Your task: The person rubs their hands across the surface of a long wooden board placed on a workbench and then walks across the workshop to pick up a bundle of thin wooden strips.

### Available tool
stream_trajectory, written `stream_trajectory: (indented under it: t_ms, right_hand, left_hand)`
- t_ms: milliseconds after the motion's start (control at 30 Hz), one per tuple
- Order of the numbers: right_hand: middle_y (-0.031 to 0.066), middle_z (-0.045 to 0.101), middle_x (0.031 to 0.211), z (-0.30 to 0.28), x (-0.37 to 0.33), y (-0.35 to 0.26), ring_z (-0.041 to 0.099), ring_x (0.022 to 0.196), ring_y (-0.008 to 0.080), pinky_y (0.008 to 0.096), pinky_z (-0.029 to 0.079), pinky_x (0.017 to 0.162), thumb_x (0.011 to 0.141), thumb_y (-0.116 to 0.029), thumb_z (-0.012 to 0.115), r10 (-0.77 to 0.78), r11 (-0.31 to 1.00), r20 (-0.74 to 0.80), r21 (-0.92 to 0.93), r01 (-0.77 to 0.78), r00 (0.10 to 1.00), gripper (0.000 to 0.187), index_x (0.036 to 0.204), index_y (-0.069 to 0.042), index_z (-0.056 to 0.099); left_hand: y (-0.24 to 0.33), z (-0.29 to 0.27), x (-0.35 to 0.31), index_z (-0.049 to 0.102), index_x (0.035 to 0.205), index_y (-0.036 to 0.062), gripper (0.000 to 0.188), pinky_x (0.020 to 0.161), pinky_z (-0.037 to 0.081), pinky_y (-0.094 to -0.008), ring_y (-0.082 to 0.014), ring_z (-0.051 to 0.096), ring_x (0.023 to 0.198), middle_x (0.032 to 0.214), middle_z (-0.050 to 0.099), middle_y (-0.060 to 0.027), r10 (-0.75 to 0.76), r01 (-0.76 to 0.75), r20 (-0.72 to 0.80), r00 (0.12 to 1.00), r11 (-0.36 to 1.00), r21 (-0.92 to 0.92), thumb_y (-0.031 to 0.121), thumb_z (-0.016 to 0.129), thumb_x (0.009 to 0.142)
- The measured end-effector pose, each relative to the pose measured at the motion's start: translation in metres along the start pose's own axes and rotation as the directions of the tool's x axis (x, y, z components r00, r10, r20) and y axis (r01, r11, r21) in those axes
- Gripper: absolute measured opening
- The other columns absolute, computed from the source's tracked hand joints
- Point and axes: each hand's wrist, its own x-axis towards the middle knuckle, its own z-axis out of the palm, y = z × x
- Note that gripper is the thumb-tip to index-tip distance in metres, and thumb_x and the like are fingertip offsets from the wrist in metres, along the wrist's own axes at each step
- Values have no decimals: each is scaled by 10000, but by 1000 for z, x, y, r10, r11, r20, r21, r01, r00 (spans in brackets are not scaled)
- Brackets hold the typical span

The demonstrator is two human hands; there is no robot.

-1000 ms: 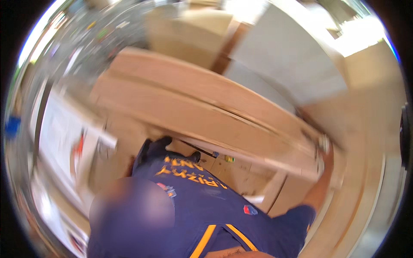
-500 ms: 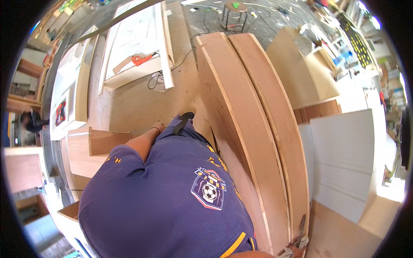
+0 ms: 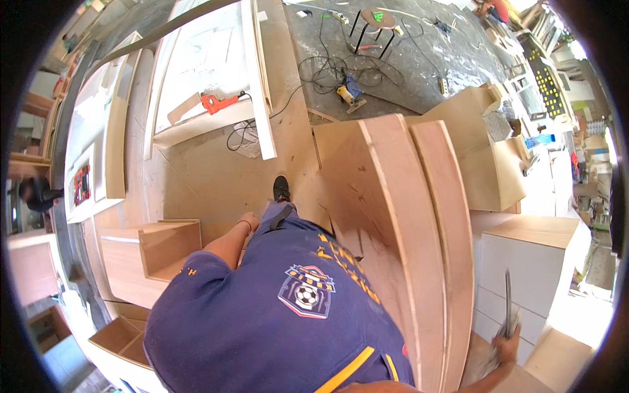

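Down beside my trousers hangs my left hand (image 3: 247, 221), a dark band on its wrist; its fingers are too small and turned away to make out. At the lower right, my right hand (image 3: 506, 345) is closed around a long, thin dark metal tool (image 3: 508, 298) that points upward; its exact kind does not show. Something pale and crumpled (image 3: 483, 360) is beside that hand, partly blurred. Between my body and the right hand stand two long wooden cabinet carcasses (image 3: 422, 216), side by side with their pale edges showing.
An orange power tool (image 3: 218, 103) lies on a white-topped panel frame (image 3: 209, 59). A blue and yellow power tool (image 3: 349, 92) and tangled cables are on the floor near a stool (image 3: 378, 19). A wooden box (image 3: 171, 245) stands left, a white cabinet (image 3: 514, 275) right.
My right hand has risen and moved right, away from the carcasses, with the metal tool upright. The view has shifted, so the carcasses appear lower and more floor shows ahead.
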Motion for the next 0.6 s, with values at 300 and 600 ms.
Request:
stream_trajectory:
  t_ms: [300,600]
  right_hand:
    - [123,554,855,103,93,-388,543,770,220,321,465,670,454,-20,645,-372,806,202,-414,423,906,864,1240,-43,285]
    - [212,568,910,228,178,-646,556,835,307,351,442,715,473,-247,669,-458,382,524,-613,692,718,740,1119,4,411]
  left_hand:
    - [-55,-94,73,573,730,87,218,466,378,-246,-108,499,552,627,537,-20,-37,6,-18,999,564,-826,267,477,808]
    - [-65,-67,56,609,907,63,276,691,442,-329,-192,569,768,813,619,-89,-290,4,-175,941,527,-850,281,474,805]
